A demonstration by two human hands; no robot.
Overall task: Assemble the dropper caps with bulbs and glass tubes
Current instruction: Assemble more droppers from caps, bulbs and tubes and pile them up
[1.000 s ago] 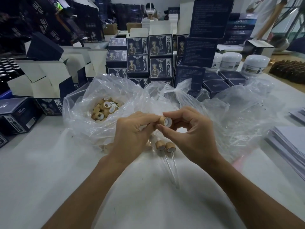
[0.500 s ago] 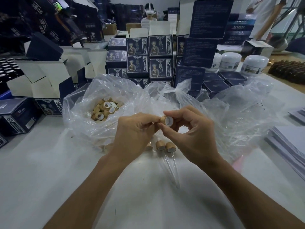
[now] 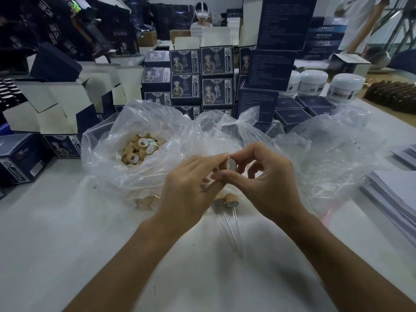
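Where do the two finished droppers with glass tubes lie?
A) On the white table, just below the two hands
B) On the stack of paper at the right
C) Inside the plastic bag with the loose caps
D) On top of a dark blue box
A: the two finished droppers lie side by side on the white table, their glass tubes pointing toward the camera, just below the left hand and right hand.

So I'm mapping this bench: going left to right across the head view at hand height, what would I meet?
Dark blue box → clear bag of loose wooden caps → left hand → cap pinched between both hands → right hand → crumpled clear bag → stack of white sheets.
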